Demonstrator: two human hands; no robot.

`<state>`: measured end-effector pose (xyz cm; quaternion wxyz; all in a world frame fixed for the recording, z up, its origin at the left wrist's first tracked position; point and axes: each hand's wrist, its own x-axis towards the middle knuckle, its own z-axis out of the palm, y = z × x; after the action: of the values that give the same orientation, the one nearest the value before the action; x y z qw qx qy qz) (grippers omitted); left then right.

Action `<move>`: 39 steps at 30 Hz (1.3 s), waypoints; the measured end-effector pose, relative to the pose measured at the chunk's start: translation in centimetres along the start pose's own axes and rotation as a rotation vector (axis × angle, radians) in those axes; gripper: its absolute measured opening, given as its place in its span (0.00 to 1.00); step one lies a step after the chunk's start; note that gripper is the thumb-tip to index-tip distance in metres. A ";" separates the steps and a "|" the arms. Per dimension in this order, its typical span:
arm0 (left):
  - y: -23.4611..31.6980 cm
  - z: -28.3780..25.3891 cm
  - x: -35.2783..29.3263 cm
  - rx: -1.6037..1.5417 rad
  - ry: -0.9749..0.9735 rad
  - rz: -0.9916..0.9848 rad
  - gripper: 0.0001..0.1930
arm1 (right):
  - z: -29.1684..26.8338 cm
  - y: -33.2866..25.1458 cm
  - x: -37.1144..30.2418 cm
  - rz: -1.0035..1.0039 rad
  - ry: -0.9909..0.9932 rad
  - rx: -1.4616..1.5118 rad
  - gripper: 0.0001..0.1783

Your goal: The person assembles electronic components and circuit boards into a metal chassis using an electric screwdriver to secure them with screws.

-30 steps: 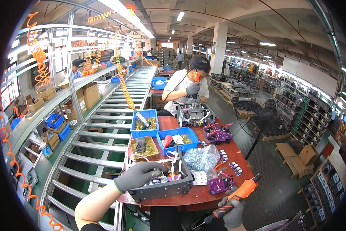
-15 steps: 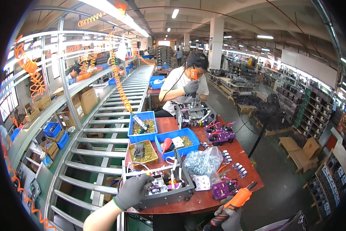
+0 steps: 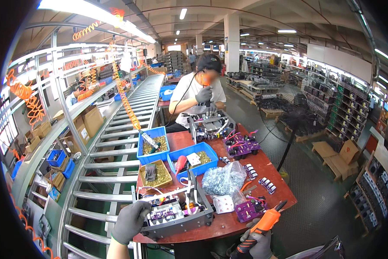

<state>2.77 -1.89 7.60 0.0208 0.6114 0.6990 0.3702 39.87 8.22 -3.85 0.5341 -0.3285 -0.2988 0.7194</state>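
My right hand (image 3: 259, 245), in a grey glove, grips an orange cordless electric screwdriver (image 3: 266, 221) whose tip points up and away to the right. At the left end of an open dark metal equipment housing (image 3: 181, 226) is my gloved left hand (image 3: 131, 221). Its fingers are curled together; whatever they hold, if anything, is hidden. Inside the housing sit white and purple circuit parts (image 3: 164, 214) and white cables. A purple circuit board (image 3: 249, 210) with red wires lies just beyond the screwdriver, beside a small white bag (image 3: 223, 204).
Past the housing, blue bins (image 3: 202, 167) and a cardboard tray (image 3: 163, 178) hold small brass-coloured screws. A plastic bag of metal parts (image 3: 222, 181) lies on the red table (image 3: 274, 172). A roller conveyor (image 3: 112, 178) runs along the left. Opposite, a co-worker (image 3: 202, 93) works on another housing.
My left hand has drawn back from inside the housing to its left end, its fingers curling in. The screwdriver stays in my right hand. The view has shifted slightly.
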 end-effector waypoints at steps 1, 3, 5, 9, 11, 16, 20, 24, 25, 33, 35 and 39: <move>0.0 0.0 -0.1 0.012 -0.019 -0.017 0.06 | -0.2 -0.1 0.1 -0.002 0.002 0.007 0.07; 0.1 0.5 -0.2 0.064 -0.028 -0.049 0.07 | -0.7 -0.2 0.0 0.127 -0.098 0.025 0.08; 0.2 0.9 -0.3 0.096 -0.038 -0.079 0.07 | -0.8 -0.4 -0.3 0.095 -0.076 0.004 0.08; 0.4 1.0 -0.1 0.096 -0.008 0.008 0.05 | -0.5 -0.9 -0.7 0.014 -0.078 -0.042 0.10; 0.6 0.9 0.2 0.084 0.003 0.046 0.05 | -0.4 -1.1 -0.7 0.014 -0.078 -0.027 0.10; 1.1 0.4 0.4 0.310 -0.053 0.273 0.06 | -0.9 -0.9 -0.6 0.004 -0.009 -0.004 0.10; 1.3 0.4 0.0 0.266 -0.034 0.265 0.10 | -1.5 -0.3 -0.4 0.103 -0.030 0.049 0.09; 0.8 0.6 -0.1 0.326 0.037 0.325 0.12 | -1.6 -0.2 -0.3 0.166 -0.043 0.108 0.08; 0.7 0.6 -0.2 0.330 0.052 0.330 0.12 | -1.5 -0.3 -0.4 0.169 -0.043 0.108 0.08; 0.1 0.7 -0.3 0.396 0.042 0.353 0.09 | -0.6 -1.1 -1.0 0.028 0.015 0.014 0.18; 0.2 0.6 -0.2 0.402 0.038 0.381 0.09 | -1.1 -0.7 -0.9 0.051 0.024 0.030 0.17; 0.1 0.7 -0.1 0.461 0.019 0.459 0.09 | -2.3 0.3 0.0 0.200 -0.013 0.128 0.15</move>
<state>3.23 -1.60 7.09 -0.2087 0.7382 0.6086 0.2027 41.52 8.29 -5.52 0.4777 -0.3172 -0.2215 0.7888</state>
